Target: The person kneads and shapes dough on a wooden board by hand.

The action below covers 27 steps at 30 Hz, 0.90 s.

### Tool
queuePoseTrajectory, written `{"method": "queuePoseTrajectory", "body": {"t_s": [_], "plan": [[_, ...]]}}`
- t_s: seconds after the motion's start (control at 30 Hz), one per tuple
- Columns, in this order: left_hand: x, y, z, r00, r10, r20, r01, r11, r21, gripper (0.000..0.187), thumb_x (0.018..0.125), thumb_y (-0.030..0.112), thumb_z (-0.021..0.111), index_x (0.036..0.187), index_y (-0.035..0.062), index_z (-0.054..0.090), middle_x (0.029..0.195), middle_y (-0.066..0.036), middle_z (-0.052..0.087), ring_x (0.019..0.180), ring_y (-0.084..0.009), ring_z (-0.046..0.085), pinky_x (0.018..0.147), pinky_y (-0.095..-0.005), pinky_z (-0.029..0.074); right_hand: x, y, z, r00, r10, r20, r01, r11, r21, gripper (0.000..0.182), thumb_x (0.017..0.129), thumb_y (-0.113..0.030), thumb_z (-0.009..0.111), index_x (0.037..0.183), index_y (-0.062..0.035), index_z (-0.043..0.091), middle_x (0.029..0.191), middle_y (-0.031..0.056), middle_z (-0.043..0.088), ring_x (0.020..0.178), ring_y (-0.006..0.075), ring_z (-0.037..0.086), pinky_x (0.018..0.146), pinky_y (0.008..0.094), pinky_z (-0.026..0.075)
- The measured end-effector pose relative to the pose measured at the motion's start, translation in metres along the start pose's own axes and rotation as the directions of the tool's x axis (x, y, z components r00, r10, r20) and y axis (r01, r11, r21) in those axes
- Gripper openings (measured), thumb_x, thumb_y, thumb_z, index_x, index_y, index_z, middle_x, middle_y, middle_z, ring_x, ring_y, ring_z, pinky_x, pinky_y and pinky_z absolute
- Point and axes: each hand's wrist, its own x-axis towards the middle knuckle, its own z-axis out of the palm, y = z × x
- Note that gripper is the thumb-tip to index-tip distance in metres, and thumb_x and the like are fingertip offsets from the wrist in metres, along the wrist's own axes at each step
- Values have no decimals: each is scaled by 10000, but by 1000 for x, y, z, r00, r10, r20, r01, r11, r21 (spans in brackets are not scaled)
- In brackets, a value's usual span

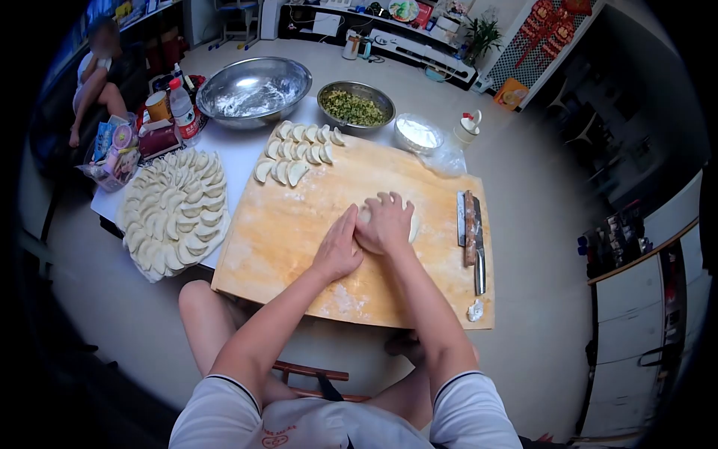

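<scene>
A pale piece of dough lies on the wooden board, mostly hidden beneath my hands. My right hand grips it from above, fingers spread and bent over its far side. Against its left side my left hand is cupped, fingers together and pointing forward, touching my right hand. Short rows of folded dumplings sit at the board's far left corner. Along the right edge lie a rolling pin and a knife, with a small floury lump nearer me.
Many dumplings cover a round tray at left. Behind the board stand a large steel bowl, a bowl of chopped green filling, a bowl of white flour and a bottle. A person sits at far left.
</scene>
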Motion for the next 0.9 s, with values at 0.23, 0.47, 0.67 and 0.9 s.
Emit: {"method": "queuePoseTrajectory", "body": {"t_s": [0.23, 0.47, 0.67, 0.9], "plan": [[2, 4, -5, 999, -30, 22, 29, 999, 27, 918, 756, 121, 649, 1551, 29, 200, 1546, -241, 333, 1432, -380, 339, 1186, -414, 297, 65, 63, 8, 986, 159, 56, -168, 960, 225, 588, 826, -603, 601, 1214, -174, 708, 1438, 95, 530, 1401, 288, 372, 1132, 552, 268], [1, -1, -1, 997, -74, 9, 73, 996, 45, 894, 766, 124, 657, 1545, 38, 227, 1527, -240, 364, 1417, -377, 362, 1178, -414, 309, -3, 108, 8, 984, 152, -89, -92, 874, 477, 524, 895, -522, 614, 1260, -148, 659, 1378, 139, 559, 1299, 318, 473, 1101, 482, 349], [1, 3, -3, 998, -70, -2, 70, 997, 19, 867, 783, 123, 660, 1533, 28, 236, 1511, -243, 379, 1400, -379, 375, 1172, -420, 320, -103, 59, 3, 918, 7, -397, 88, 971, 222, 671, 799, -332, 741, 1396, -131, 510, 1511, 211, 353, 1400, 488, 283, 1117, 578, 291], [1, -4, 3, 999, -27, -40, 27, 1000, 1, 814, 796, 101, 620, 1518, 7, 258, 1485, -253, 406, 1381, -384, 396, 1162, -429, 331, -80, 2, -1, 953, -77, -293, 56, 995, -80, 697, 771, -422, 725, 1376, -131, 534, 1530, 202, 344, 1435, 492, 213, 1083, 702, 212]]}}
